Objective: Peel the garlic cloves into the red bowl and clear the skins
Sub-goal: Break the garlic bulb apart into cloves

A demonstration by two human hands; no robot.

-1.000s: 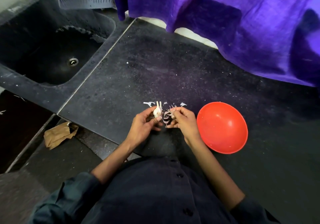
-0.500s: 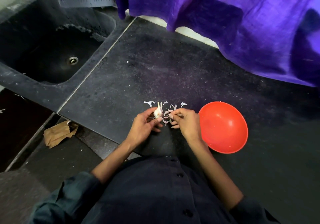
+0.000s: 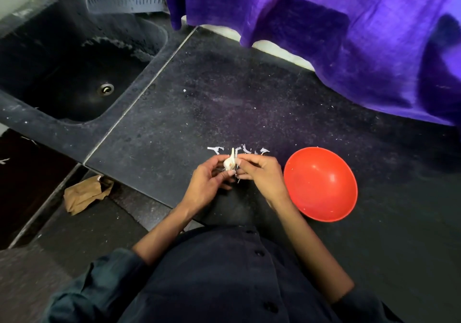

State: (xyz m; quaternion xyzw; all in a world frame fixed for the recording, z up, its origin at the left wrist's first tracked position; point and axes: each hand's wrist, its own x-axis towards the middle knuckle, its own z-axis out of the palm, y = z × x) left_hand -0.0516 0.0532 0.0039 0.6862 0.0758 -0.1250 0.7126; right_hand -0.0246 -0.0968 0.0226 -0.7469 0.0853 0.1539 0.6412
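Head view: garlic clove (image 3: 229,164) was held at frame centre, above the near edge of the dark table (image 3: 199,113). Left hand (image 3: 208,183) grip was curled round its lower part; right hand (image 3: 262,173) grip was pinched at its top, fingertips meeting the left thumb. Loose skins (image 3: 245,150) were scattered on the table just past the hands at 12 o'clock. Red bowl (image 3: 320,185) was seen at 3 o'clock of the hands, contents not discernible. Sink (image 3: 74,73) was located at 10 o'clock.

White garlic bulb (image 3: 229,163) upright, left of red bowl (image 3: 320,184).
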